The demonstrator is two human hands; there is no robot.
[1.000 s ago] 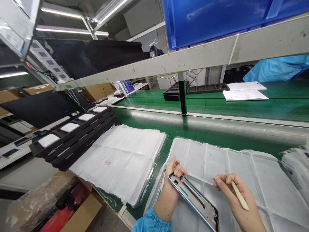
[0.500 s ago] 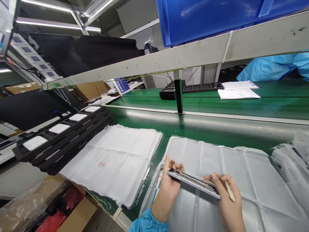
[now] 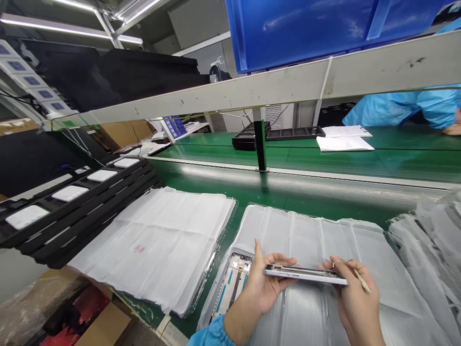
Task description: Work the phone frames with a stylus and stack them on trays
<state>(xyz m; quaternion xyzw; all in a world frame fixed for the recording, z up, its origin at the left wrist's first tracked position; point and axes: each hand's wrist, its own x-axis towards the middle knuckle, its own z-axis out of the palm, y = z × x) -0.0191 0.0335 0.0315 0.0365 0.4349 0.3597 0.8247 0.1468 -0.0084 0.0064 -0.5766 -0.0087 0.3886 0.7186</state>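
Observation:
A thin silver phone frame (image 3: 306, 275) is held edge-on between both my hands, roughly level, above a ribbed clear plastic tray cover (image 3: 324, 240). My left hand (image 3: 264, 283) grips its left end, thumb raised. My right hand (image 3: 355, 293) supports the right end and also pinches a slim cream-coloured stick (image 3: 360, 281) between its fingers. Another phone frame (image 3: 232, 283) lies in the tray's near-left slot, just left of my left wrist, with its inner side up.
A stack of white sheets (image 3: 158, 240) lies to the left, and black foam trays with white parts (image 3: 72, 202) beyond it. Bagged items (image 3: 428, 230) sit at the right. A green conveyor (image 3: 324, 163) carries papers (image 3: 342, 143) and a black tray (image 3: 288, 133). A co-worker's blue sleeve (image 3: 414, 108) shows far right.
The phone frame has been turned from tilted face-up to edge-on and level. My right hand has closed in onto its right end. The second frame in the tray has come into view.

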